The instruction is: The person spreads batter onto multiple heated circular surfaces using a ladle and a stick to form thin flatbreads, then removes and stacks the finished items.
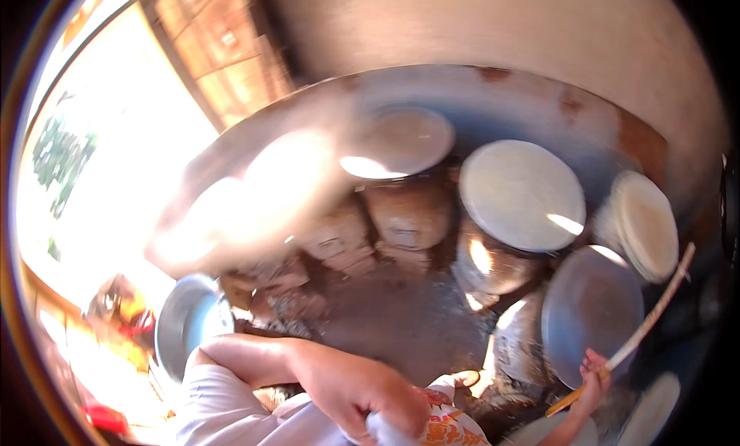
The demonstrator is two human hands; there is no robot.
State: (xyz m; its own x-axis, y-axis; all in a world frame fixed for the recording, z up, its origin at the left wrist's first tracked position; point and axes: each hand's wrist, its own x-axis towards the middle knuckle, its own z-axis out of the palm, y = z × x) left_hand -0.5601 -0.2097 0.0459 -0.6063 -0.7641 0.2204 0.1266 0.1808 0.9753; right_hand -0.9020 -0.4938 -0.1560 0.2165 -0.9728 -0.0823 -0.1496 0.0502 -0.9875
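Observation:
My right hand (592, 382), at the lower right, is closed around a long, slightly bent wooden stick (651, 323). The stick slants up to the right in front of a dark round disc (592, 315) tilted on edge. My left forearm crosses the lower middle, and my left hand (389, 403) is curled close to my body. A blurred pale grey piece shows below its fingers; I cannot make out what it is. White cloth with orange and red print (455, 427) lies beside that hand. Part of a foot (465, 379) shows just beyond it.
Brown cylindrical stands bearing round flat tops, one pale (523, 195) and one greyish (408, 138), curve along a grey wall (524, 99). A stack of pale discs (647, 226) leans at the right. At the left are a metal basin (193, 319) and strong glare.

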